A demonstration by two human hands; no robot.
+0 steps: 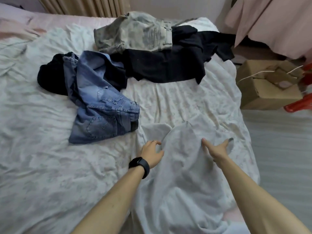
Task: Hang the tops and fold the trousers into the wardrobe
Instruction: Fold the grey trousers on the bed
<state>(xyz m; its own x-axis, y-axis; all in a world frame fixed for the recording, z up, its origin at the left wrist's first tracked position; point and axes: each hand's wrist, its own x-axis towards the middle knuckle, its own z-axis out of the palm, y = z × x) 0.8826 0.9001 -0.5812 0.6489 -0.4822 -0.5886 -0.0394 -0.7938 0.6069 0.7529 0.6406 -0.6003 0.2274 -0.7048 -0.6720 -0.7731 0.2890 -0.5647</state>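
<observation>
The right hand [217, 150] is laid on the pale grey top [182, 174] with fingers spread wide, while the left hand [152, 153] is set against the top's left edge with fingers loosely curved and thumb apart; whether cloth is pinched there cannot be told. The top is spread on the bed [42, 157] at lower centre of the frame, its right side near the bed's edge, and bare sheet is left between it and the blue jeans [101, 107] at upper left. Its long axis is run from the bottom edge up toward the centre, the narrower end pointed at the black garments [165, 66].
</observation>
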